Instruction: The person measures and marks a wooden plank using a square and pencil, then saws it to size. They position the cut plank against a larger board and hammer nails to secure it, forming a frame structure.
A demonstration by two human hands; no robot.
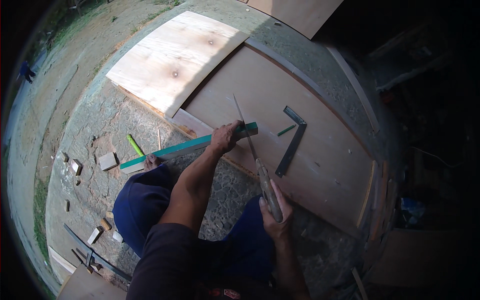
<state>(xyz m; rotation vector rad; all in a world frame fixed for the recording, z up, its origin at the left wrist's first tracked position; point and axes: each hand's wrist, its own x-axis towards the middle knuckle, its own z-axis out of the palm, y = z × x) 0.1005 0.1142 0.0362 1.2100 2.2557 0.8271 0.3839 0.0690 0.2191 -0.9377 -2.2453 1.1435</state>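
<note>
"Where is the long, straight wooden strip with a green face [186, 147]?"

"Under the left hand [225, 136], which is clamped on it near its right end. The rest slants down leftward to a foot [152, 161]."

"And the right hand [278, 214]?"

"Wrapped around the handle of a tapering metal handsaw with a brown wooden handle [258, 164]. Its blade crosses the strip just right of the left hand; whether they touch, I can't tell."
</note>
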